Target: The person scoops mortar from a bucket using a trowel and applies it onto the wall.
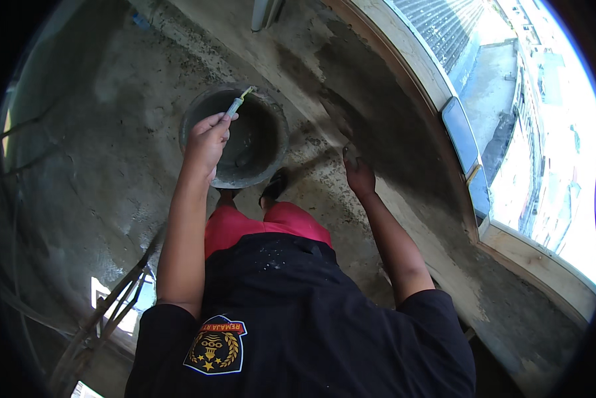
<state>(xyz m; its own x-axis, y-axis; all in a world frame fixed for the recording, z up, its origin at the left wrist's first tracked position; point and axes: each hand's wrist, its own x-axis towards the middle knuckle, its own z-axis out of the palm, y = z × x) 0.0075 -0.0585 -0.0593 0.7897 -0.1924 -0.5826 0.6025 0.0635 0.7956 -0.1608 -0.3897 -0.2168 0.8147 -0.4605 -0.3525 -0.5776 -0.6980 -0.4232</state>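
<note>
My left hand is closed around the pale handle of a small hand tool. A thin, bent yellowish neck sticks out at its top; I cannot make out a blade. This tool is over a round grey bucket crusted with cement, whose inside is dark, with some grey material low down. Off to the right, my right hand is raised near the shaded, patchily plastered wall. Its fingers blend into the shadow, so whether they hold anything or touch the wall is unclear.
A phone leans on the window frame at the right, with bright rooftops outside. Thin dark poles stand at the lower left. My feet are just behind the bucket on the rough concrete floor. A pale pipe is at the top.
</note>
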